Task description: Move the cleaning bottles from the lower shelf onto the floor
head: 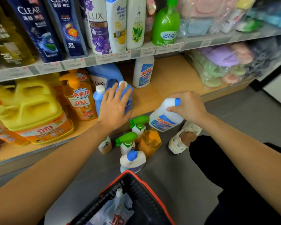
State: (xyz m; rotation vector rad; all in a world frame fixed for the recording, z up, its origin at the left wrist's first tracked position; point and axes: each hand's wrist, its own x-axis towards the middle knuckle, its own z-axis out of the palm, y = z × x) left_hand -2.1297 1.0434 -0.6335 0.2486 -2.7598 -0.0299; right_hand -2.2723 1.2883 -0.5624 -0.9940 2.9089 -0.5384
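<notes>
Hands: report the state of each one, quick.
Left hand: open, fingers spread, at the blue bottle.
Right hand: grips the white bottle by its top.

Glossy plastic bottle (165,116) — seemingly wood-look shelf (169,73)

White jug (165,116) — blue cap, blue-red label

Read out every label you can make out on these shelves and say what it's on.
"CLEAR": dark blue bottle.
"3X": second dark blue bottle.
"LUX": white and purple bottle.
"食品用": orange pump bottle.
"立白": yellow jug.
Price tags and other labels: too blurred to read.
</notes>
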